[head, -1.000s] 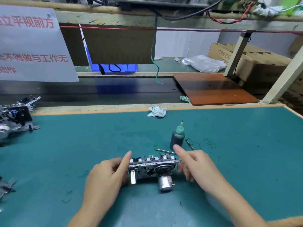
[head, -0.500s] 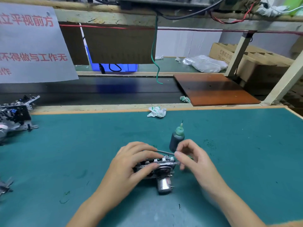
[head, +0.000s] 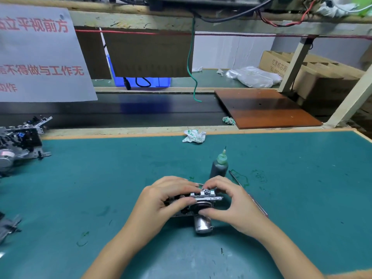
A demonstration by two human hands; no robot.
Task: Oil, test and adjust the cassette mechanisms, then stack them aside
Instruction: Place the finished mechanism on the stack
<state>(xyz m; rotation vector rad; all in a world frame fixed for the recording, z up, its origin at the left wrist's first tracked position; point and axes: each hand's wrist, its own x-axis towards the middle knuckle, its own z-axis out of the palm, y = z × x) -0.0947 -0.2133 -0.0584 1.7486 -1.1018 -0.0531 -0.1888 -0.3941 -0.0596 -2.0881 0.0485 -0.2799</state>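
A cassette mechanism [head: 203, 200] with a silver motor at its near side sits on the green mat [head: 100, 188] in front of me. My left hand [head: 161, 200] grips its left end, fingers over the top and thumb on the near face. My right hand [head: 231, 202] grips its right end, fingertips on the top edge and thumb beside the flywheel. A dark oil bottle [head: 219, 166] with a green needle cap stands just behind the hands. A thin screwdriver [head: 234, 177] lies on the mat right of the bottle, partly hidden by my right hand.
More cassette mechanisms [head: 18, 143] are piled at the mat's left edge, another part [head: 8, 228] lower left. A crumpled tissue [head: 194, 136] lies at the far edge. Behind run a dark conveyor belt [head: 120, 111] and a brown board [head: 267, 107].
My left hand moved from beside the mechanism onto its top. My right hand left the thin tool behind the mechanism and now holds the mechanism's right end.
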